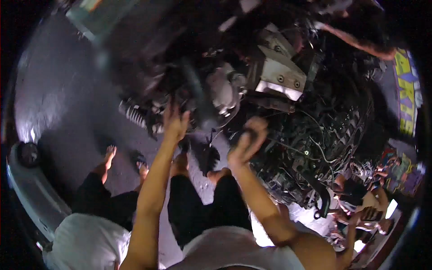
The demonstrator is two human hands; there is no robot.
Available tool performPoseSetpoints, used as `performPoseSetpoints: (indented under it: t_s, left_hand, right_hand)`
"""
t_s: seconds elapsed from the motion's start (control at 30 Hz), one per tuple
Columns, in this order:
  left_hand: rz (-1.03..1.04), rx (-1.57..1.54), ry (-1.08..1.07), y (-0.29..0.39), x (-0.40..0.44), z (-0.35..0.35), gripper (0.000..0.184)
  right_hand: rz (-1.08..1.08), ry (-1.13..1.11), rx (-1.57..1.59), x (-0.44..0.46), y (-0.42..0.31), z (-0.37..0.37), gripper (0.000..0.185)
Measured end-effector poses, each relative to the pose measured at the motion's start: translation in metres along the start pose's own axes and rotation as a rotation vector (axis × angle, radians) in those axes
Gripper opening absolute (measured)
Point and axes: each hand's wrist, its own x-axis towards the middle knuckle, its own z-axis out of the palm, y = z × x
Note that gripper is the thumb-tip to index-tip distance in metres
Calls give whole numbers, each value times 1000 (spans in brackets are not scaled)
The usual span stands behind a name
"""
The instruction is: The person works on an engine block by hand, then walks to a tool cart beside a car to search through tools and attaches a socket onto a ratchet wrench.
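Note:
My left hand [176, 122] reaches up to the lower edge of a heap of dark machine parts, its fingers stretched and the thumb apart. Close by on its left lies a pale coil spring [133, 114]. Out to the right, my right hand [249, 141] is raised with thumb and fingers apart, slightly blurred, and no held object shows in it. Between and above the hands are a blurred dark tube-like part [197, 90] and a rounded grey metal casing [223, 90]. Whether the left fingertips touch a part cannot be made out.
A grey metal bracket [281, 74] with bolt holes sits above a tangle of wires [319, 144]. A person in a white shirt [90, 243] stands at left, near a light-coloured car [38, 198]. More people [360, 202] are at lower right; a yellow-lettered sign [405, 94] hangs far right.

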Motion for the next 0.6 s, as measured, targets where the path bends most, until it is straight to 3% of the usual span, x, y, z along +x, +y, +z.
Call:
performPoseSetpoints:
  t_s: [0.03, 0.07, 0.13, 0.23, 0.33, 0.47, 0.53, 0.6]
  left_hand:
    - [125, 196, 63, -17, 1, 8, 58]
    - [43, 117, -16, -84, -4, 33, 56]
    - [4, 158, -8, -161, -10, 63, 55]
    - [166, 244, 130, -201, -3, 65, 52]
    - [379, 276, 303, -212, 18, 42, 50]
    - [748, 411, 498, -201, 45, -1, 48]
    - [590, 84, 555, -177, 42, 1, 48]
    - [648, 217, 669, -180, 54, -30, 50]
  right_hand:
    - [328, -6, -84, -60, 36, -22, 30]
    - [634, -17, -119, -111, 74, -41, 29]
    - [535, -96, -475, -179, 174, -61, 28]
    - [920, -417, -550, -233, 328, -65, 24]
    - [766, -390, -745, -241, 497, -36, 25]
    - [642, -323, -939, -187, 624, 5, 26]
    - [614, -286, -1002, -165, 662, 22, 26]
    - [605, -249, -1063, -142, 675, 35, 27]
